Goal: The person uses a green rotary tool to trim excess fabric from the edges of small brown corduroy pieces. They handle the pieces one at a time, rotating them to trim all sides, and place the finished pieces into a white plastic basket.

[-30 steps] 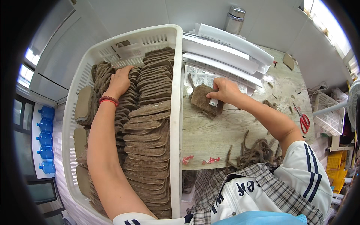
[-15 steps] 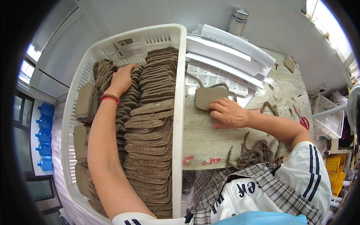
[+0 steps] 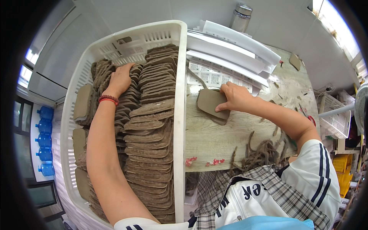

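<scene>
My right hand (image 3: 237, 98) grips a flat olive-brown pad (image 3: 210, 102) with rounded corners at its right side, thumb on the upper face and fingers at the far edge. At least one more pad layer shows under its near edge. A thin brown strip (image 3: 196, 78) runs from behind it. In the white crate, my left hand (image 3: 121, 79) rests on the far part of the middle row of fuzzy-edged brown pads (image 3: 132, 91); its fingertips are hidden. Another row of upright pads (image 3: 158, 82) stands to its right, and pads with smooth faces (image 3: 83, 100) line the left wall.
The tall white crate's wall (image 3: 180, 115) borders the wooden table (image 3: 207, 147). Rolled white papers (image 3: 234, 48) and a metal-lidded flask (image 3: 241, 17) stand at the back. Brown fuzzy strips (image 3: 264, 153) lie near the front edge; red-handled scissors (image 3: 311, 120) at right.
My right hand has moved up to the pad's far right edge, with the thumb now on its face. The pad has turned and shifted slightly. My left hand stays on the row in the crate.
</scene>
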Available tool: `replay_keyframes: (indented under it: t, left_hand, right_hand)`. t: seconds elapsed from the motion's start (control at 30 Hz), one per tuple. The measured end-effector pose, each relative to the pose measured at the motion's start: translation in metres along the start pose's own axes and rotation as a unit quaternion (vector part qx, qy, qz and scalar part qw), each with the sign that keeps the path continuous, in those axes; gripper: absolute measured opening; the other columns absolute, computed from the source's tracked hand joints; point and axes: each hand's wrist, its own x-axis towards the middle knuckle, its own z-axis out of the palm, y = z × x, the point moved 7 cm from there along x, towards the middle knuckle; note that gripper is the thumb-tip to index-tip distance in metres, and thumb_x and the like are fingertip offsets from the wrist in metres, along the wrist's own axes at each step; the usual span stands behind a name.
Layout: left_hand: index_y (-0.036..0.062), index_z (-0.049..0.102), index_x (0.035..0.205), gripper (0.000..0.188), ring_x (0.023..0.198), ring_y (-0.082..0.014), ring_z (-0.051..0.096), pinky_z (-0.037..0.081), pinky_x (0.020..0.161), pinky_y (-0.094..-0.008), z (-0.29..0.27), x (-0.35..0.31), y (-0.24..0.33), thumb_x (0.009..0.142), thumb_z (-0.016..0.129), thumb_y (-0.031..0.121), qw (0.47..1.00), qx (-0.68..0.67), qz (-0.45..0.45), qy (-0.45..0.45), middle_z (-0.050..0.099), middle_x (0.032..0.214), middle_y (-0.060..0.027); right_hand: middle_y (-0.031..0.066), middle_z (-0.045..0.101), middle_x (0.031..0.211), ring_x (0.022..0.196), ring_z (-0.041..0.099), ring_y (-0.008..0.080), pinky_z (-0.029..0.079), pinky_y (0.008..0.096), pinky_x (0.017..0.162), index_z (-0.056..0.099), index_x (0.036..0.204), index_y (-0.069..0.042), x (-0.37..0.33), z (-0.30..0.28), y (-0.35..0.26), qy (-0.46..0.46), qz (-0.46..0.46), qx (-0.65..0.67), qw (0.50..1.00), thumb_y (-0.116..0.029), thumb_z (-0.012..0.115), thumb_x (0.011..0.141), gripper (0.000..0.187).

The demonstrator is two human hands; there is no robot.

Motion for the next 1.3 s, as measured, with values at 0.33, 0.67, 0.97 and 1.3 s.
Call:
replay_keyframes:
  t: [0.33,0.67,0.97,1.3]
  left_hand:
    - [0.0125,0.049,0.132,0.049,0.121,-0.0375,0.046,0.036,0.1,-0.0478,0.0,-0.002,0.001,0.085,0.042,-0.001,1.0,0.0,0.006,0.016,0.054,0.128,-0.0186]
    - [0.0119,0.05,0.131,0.049,0.125,-0.0322,0.045,0.034,0.103,-0.0475,-0.002,-0.006,0.001,0.085,0.042,-0.001,1.0,0.001,0.0,0.013,0.053,0.133,-0.0128]
    - [0.0127,0.051,0.129,0.044,0.126,-0.0303,0.045,0.032,0.102,-0.0474,0.002,-0.002,-0.001,0.088,0.04,0.004,1.0,-0.006,0.003,0.018,0.053,0.133,-0.0108]
    - [0.0128,0.05,0.13,0.043,0.126,-0.0293,0.044,0.032,0.104,-0.0475,-0.003,-0.007,0.003,0.088,0.041,0.006,0.999,-0.01,0.013,0.036,0.052,0.134,-0.0105]
  right_hand:
    - [0.0185,0.061,0.096,0.093,0.061,0.0329,0.05,0.0384,0.076,0.051,0.103,0.001,0.005,0.01,0.001,-0.094,0.058,0.055,0.992,-0.053,0.082,0.062,0.074]
    - [0.0124,0.059,0.102,0.095,0.06,0.0288,0.049,0.04,0.08,0.054,0.112,-0.007,-0.039,-0.059,-0.034,0.111,-0.064,0.18,0.975,-0.021,0.077,0.073,0.047]
    - [0.0137,0.063,0.094,0.09,0.063,0.0297,0.05,0.0397,0.078,0.059,0.103,-0.006,-0.027,-0.034,-0.003,0.083,-0.004,0.084,0.993,-0.023,0.071,0.077,0.033]
    - [0.0102,0.067,0.097,0.091,0.065,0.0244,0.05,0.037,0.079,0.059,0.115,-0.009,0.114,-0.223,-0.118,0.26,-0.164,0.166,0.937,-0.04,0.066,0.083,0.045]
